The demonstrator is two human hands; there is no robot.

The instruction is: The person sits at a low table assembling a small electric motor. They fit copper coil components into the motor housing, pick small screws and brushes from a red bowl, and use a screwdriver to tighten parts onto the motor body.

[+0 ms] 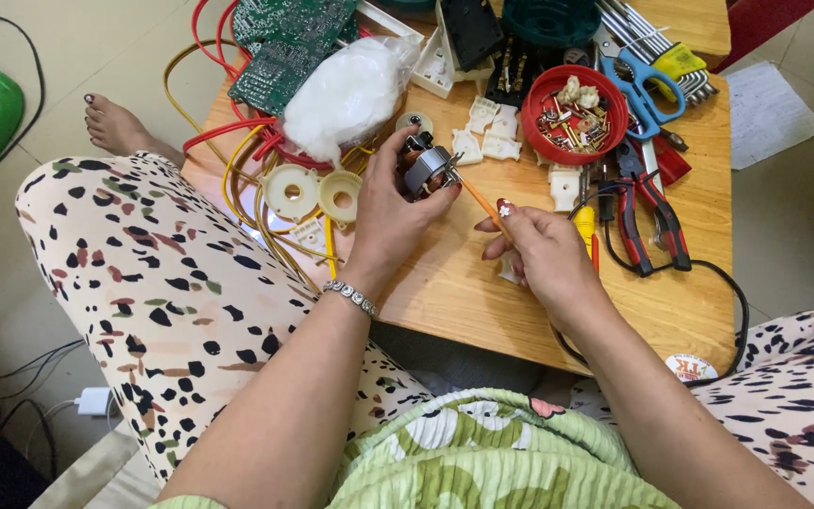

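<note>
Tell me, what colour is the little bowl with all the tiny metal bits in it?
Red. The round bowl shows best in the head view.

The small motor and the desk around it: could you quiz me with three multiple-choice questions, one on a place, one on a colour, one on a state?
1. Where does the red bowl of small parts stand?
A. on the floor
B. on the wooden table
C. on the person's lap
2. What colour are the scissors' handles?
A. blue
B. green
C. white
3. What is the left hand doing?
A. lying flat
B. gripping the small motor
C. holding the pliers

Answers: B, the bowl sits at the table's far side; A, both loops are blue; B, the fingers wrap the motor while the right hand holds an orange-handled screwdriver to it.
</note>
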